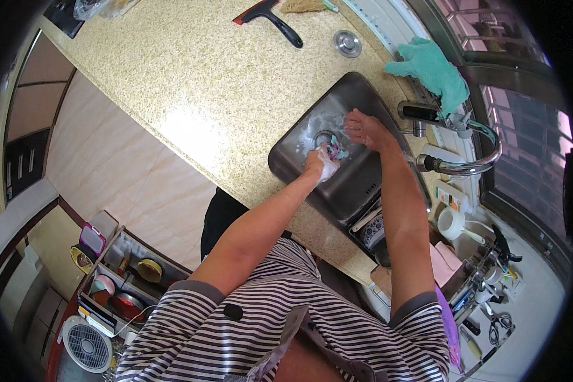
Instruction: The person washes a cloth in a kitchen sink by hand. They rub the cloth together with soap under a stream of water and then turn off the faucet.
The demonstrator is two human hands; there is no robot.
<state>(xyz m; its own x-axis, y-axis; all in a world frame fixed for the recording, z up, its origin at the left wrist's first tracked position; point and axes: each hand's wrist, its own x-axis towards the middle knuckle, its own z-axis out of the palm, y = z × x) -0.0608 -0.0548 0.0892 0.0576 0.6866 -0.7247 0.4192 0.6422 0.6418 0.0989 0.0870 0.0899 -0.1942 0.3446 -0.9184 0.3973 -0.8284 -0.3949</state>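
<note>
My left hand (319, 164), coated in white suds, is low in a dark metal sink (344, 191) beside the drain. It grips a crumpled pink and teal cloth (336, 150) that sticks out past the fingers. Part of the drain (321, 137) shows just beyond that hand, with foam scattered around it on the sink floor. My right hand (366, 131) is over the far side of the basin with its fingers extended and nothing held. At the near end of the sink sits a blue-and-white patterned dish (374, 228), partly hidden by my right forearm.
A curved chrome faucet (487, 160) stands right of the basin, with a teal cloth (432, 67) behind it. A squeegee (279, 24) and a metal sink strainer (347, 44) lie on the speckled countertop (181, 71). Bottles (451, 196) and a white pan (451, 223) line the window side.
</note>
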